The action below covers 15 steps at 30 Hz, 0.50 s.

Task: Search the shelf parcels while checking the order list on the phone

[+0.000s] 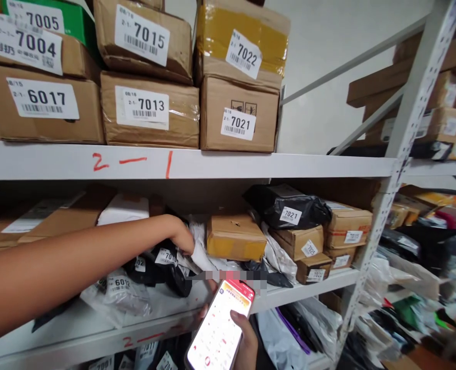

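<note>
My left hand (182,237) reaches in from the left, bent down among the parcels on the middle shelf. Its fingers are mostly hidden, so its grip does not show. Right beside it lies a white plastic parcel (200,249). Black parcels (166,257), one labelled 7010, sit just below the wrist. In front of the shelf edge, my right hand (247,341) is wrapped round a smartphone (216,329) with a lit red and white screen. The thumb rests over the screen, and fingertips show at the phone's left edge.
A brown taped box (235,234) stands right of my left hand. Further right, a black parcel (289,208) labelled 7021 lies on small boxes. Numbered cartons (153,131) line the upper shelf (212,163). A white metal upright (382,205) rises at the right, with more parcels beyond.
</note>
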Each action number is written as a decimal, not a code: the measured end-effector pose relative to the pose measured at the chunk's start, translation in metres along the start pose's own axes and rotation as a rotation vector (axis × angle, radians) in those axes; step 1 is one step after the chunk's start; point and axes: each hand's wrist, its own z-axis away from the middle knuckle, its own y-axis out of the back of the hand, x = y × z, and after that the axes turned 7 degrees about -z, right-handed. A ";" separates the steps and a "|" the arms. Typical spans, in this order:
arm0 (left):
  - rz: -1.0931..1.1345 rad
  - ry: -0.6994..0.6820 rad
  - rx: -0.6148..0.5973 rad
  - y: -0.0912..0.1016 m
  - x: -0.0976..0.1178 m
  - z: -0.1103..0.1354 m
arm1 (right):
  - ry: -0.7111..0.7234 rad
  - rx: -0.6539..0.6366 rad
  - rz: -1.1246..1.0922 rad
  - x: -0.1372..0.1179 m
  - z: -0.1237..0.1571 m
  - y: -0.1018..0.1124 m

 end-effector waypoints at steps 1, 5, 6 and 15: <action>-0.022 0.020 0.009 -0.003 -0.001 0.001 | -0.023 -0.006 -0.004 0.000 -0.003 -0.002; -0.102 0.148 0.067 -0.013 -0.004 -0.005 | -0.006 -0.027 -0.105 0.003 -0.020 -0.006; -0.112 0.183 0.086 -0.016 -0.004 -0.007 | 0.025 -0.047 -0.147 0.003 -0.024 -0.006; -0.048 0.188 0.248 -0.036 -0.013 -0.003 | 0.065 -0.004 -0.347 -0.019 -0.034 -0.002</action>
